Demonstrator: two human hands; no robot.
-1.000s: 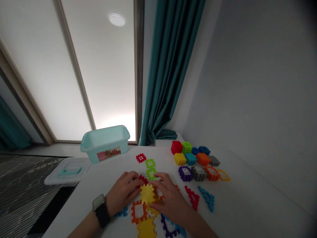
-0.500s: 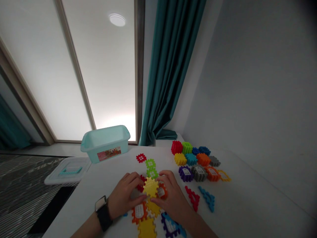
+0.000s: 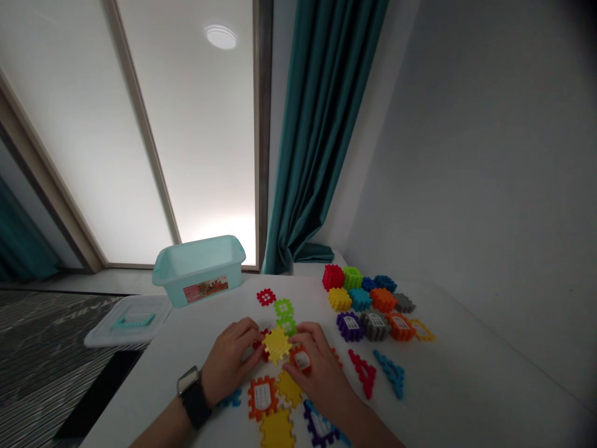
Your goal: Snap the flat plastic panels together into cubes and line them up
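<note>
A yellow interlocking tile [image 3: 277, 345] with toothed edges is held raised and tilted between my two hands. My left hand [image 3: 233, 357] pinches its left side, where a red toothed tile [image 3: 262, 346] shows partly by the fingertips. On the other side, my right hand [image 3: 317, 368] grips with thumb and fingers around an orange windowed tile [image 3: 301, 359]; whether these tiles are joined I cannot tell. Below lie another yellow tile [image 3: 289, 389], an orange tile [image 3: 262, 397] with a white grid and a larger yellow tile [image 3: 277, 429]. Two green tiles [image 3: 283, 308] lie beyond.
Grouped tile stacks, among them a purple stack [image 3: 349, 327], stand at the right. Red [image 3: 362, 373] and blue triangular pieces [image 3: 390, 374] lie nearer. A mint bin [image 3: 200, 267] stands at the back left, its lid [image 3: 128, 320] beside it. A purple tile [image 3: 321, 426] is near the right forearm.
Both hands have shifted slightly left and away from me with the yellow tile, which has turned. A blue piece by my left wrist shows more now.
</note>
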